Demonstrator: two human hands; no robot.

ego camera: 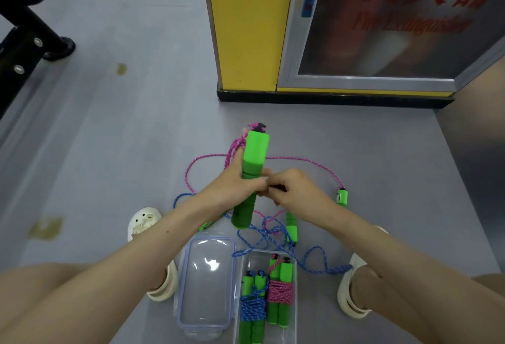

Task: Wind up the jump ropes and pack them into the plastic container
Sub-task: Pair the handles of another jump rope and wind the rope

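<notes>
Grey floor [136, 138], yellow pillar [246, 29]; left grip [235, 185] clasps green handle [255, 152], right grip [292, 190] curled beside it, hold unclear.

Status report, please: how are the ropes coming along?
Left grip holds green handle; right grip curled beside it. Two wound ropes in container. Blue rope loose on floor.

Plastic container [254, 261]: open top, reachable from above.
Blue bundle [252, 308], pink bundle [280, 291] inside; lid [206, 286] left; loose blue rope [273, 237] beyond.
</notes>
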